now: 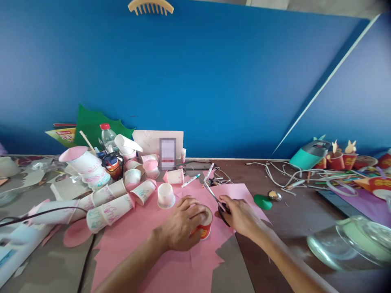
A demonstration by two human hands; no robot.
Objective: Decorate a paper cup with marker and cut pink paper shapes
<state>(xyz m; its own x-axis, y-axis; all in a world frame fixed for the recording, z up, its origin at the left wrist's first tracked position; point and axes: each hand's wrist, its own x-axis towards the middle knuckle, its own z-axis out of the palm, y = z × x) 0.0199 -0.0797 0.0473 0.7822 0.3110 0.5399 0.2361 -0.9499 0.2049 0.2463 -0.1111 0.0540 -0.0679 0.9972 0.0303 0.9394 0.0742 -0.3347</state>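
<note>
My left hand (185,223) is wrapped round the side of a red paper cup (206,230) with yellow print. The cup appears to stand upside down, its white rim on a large pink paper sheet (146,252). Part of it is hidden behind my fingers. To its right, my right hand (240,213) grips the black handles of a pair of scissors (217,198). Their blades point away and to the left, just above the pink paper. A white paper cup (166,196) sits just beyond my left hand.
Several decorated white cups (113,209) lie in rows at left, beside a stack of cups (88,167). A marker (191,180) lies beyond the pink sheet. At right are a glass jar (345,244), white cables (275,173), a green piece (262,202) and a teal bottle (308,154).
</note>
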